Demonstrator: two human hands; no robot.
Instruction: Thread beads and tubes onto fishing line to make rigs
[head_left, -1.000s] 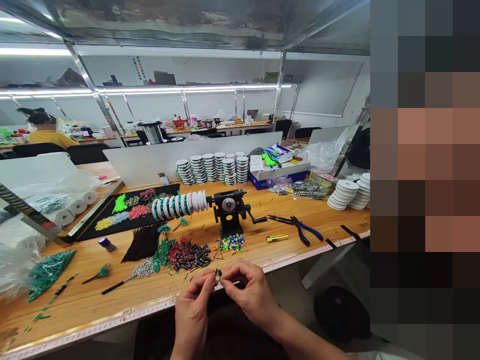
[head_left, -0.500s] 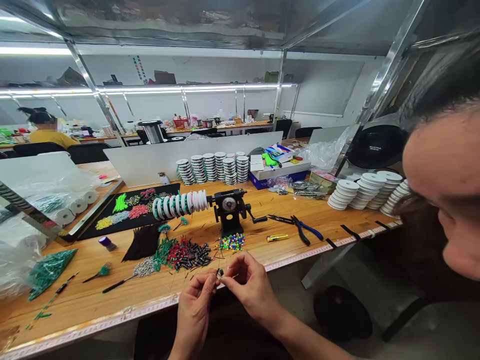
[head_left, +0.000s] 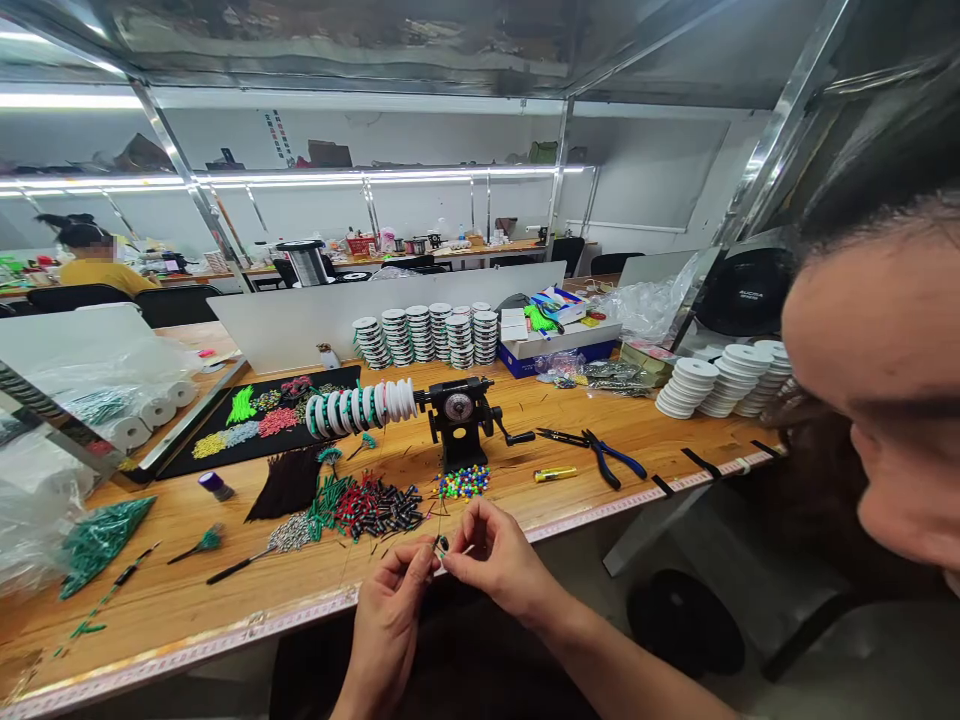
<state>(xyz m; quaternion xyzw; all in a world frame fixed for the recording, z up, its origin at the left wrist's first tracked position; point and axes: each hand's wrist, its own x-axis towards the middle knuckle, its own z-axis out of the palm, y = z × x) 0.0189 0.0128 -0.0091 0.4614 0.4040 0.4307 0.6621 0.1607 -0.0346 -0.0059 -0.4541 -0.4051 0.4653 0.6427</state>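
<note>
My left hand (head_left: 395, 600) and my right hand (head_left: 496, 560) meet at the front edge of the bench, fingertips pinched close together. Between them is a small dark piece (head_left: 442, 543) with thin line ends; its kind is too small to make out. Just beyond my fingers lie heaps of short black tubes (head_left: 401, 510), red pieces (head_left: 358, 502) and green pieces (head_left: 324, 508). Coloured beads (head_left: 465, 484) form a pile past my right hand. Behind them stands a hand-cranked winder (head_left: 459, 420) with white spools (head_left: 360, 408) threaded on its shaft.
Pliers (head_left: 611, 460) and a yellow cutter (head_left: 555, 474) lie to the right. Stacked white spools (head_left: 686, 388) stand at far right, more spools (head_left: 427, 335) at the back. A black mat (head_left: 217, 430) with small parts is left. A person leans in at right; another sits far left.
My right hand has shifted very slightly, its fingers still pinched near the left fingertips. At right, the person's head has moved a little to the left.
</note>
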